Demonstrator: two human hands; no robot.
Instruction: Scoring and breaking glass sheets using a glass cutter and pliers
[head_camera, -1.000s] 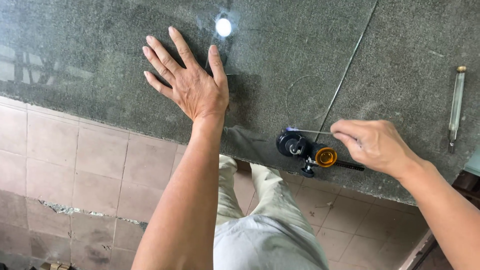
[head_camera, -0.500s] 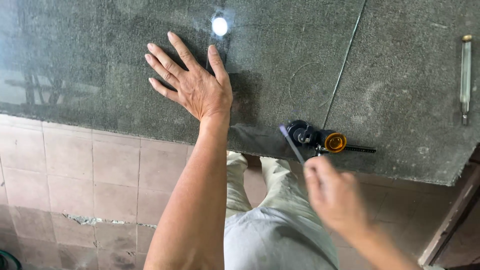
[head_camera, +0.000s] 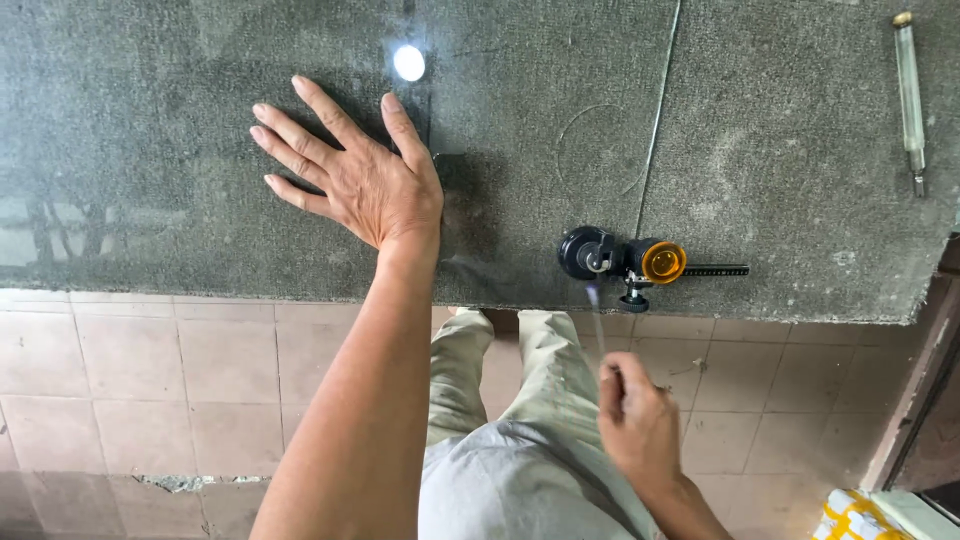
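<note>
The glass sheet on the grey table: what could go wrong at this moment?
1. The left hand alone presses the glass sheet flat; the right hand is off the table, so the sheet might slide.
2. The circle cutter sits near the table edge unheld and could be knocked off.

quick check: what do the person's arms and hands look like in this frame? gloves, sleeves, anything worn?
Both arms are bare up to the frame edge: no sleeves show. The left hand and right hand have no gloves. No rings, watch or wristband show, though the right hand is slightly blurred. Lower down, a light grey shirt and beige trousers are visible.
</note>
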